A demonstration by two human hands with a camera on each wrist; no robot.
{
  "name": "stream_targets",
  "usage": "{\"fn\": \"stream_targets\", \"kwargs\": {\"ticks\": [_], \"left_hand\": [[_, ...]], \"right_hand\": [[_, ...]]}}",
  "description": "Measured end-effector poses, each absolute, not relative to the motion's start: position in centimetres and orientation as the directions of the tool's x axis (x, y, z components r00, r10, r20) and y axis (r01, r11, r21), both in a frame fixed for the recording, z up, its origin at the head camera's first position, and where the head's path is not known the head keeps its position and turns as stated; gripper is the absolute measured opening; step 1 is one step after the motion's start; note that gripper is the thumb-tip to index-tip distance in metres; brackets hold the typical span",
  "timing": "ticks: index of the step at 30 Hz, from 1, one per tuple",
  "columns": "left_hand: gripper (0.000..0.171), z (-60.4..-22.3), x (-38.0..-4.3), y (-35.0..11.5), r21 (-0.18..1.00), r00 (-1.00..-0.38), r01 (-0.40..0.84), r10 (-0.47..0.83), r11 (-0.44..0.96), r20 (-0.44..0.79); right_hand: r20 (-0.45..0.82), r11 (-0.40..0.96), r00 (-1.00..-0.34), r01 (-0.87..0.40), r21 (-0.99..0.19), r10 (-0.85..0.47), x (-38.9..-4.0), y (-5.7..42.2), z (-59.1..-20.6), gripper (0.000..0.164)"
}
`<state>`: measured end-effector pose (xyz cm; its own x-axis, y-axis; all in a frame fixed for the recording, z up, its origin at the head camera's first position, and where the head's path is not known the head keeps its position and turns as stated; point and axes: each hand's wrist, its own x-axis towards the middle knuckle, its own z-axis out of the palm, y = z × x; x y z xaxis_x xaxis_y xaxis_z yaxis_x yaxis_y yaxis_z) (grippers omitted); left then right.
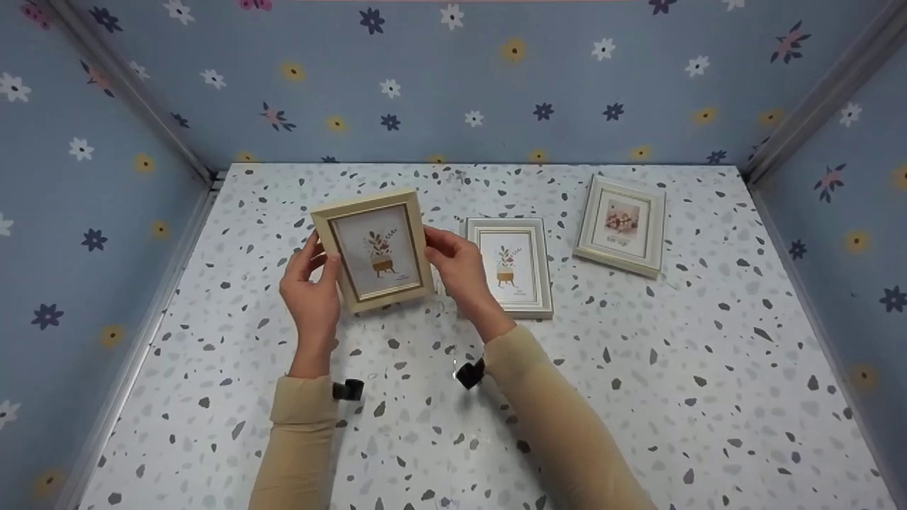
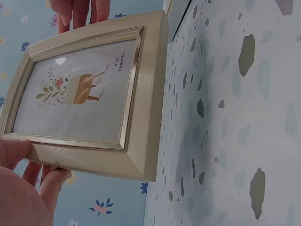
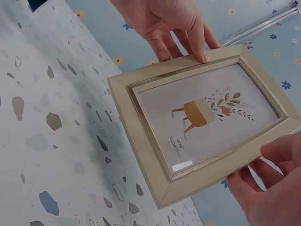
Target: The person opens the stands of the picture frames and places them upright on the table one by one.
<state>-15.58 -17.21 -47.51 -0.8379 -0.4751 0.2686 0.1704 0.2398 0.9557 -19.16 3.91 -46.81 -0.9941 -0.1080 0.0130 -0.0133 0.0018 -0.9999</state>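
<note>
A cream-gold picture frame [image 1: 348,294] with a potted-plant print is held tilted above the table by both hands. My left hand [image 1: 312,301] grips its left edge, thumb on the front and fingers behind. The right hand [image 1: 460,273] holds the opposite edge; in the right wrist view its thumb lies at the frame's border. Both wrist views show the raised picture frame [image 2: 146,99] [image 3: 150,165] apart from the tabletop, with a shadow below. A white-silver picture frame [image 1: 542,276] with a similar print lies just right of it, partly hidden by my right hand.
Another pale picture frame [image 1: 620,263], with a pinkish print, lies turned slightly at the back right. The speckled white table [image 1: 680,397] meets blue flowered walls [image 1: 439,57] at the back and sides. Metal strips [image 1: 815,99] run along the corners.
</note>
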Motion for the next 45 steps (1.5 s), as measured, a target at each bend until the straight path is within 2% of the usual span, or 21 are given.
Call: {"fn": "stream_targets", "kwargs": {"ticks": [7,20,30,45], "left_hand": [[0.042,-48.6,-16.9,-17.7,0.93,-0.823,0.198,-0.463,0.309,0.329],[0.052,-49.6,-17.1,-18.6,0.926,-0.858,0.184,-0.406,0.33,0.316],[0.055,-49.8,-17.0,-18.5,0.959,-0.89,0.149,-0.389,0.243,0.237],[0.046,-48.5,-16.3,-18.2,0.956,-0.849,0.133,-0.468,0.262,0.246]], "right_hand": [[0.0,0.149,-0.985,-0.026,-0.989,-0.174,-19.7,3.7,-46.9,0.044],[-0.022,0.191,-0.949,-0.041,-0.981,-0.315,-19.6,3.3,-48.2,0.054],[-0.017,0.121,-0.948,-0.023,-0.992,-0.319,-19.4,3.9,-48.6,0.051],[0.024,0.018,-0.954,-0.03,-0.999,-0.299,-19.1,5.7,-48.8,0.045]]}}
